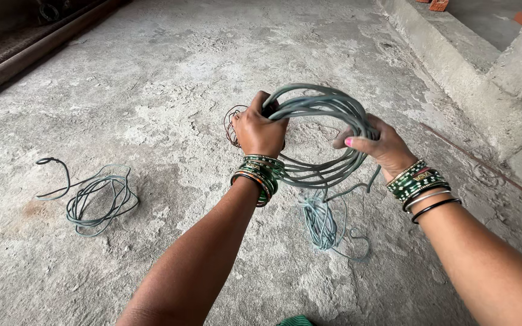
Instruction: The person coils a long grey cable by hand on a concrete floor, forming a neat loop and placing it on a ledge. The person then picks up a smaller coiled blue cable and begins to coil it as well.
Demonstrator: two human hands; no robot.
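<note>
I hold a coil of grey-green cable (324,102) up above a concrete floor. My left hand (260,130) grips the coil's left side with fingers closed round the strands. My right hand (380,145) holds the coil's right side, thumb and fingers wrapped on it. Loose cable (322,223) hangs from the coil's bottom down to a small tangle on the floor. Both wrists wear green and dark bangles.
A second, looser bundle of grey-green cable (95,196) lies on the floor at the left. A small rusty wire ring (231,124) lies behind my left hand. A concrete ledge (454,48) runs along the right, and a rusty pipe (31,51) runs along the upper left.
</note>
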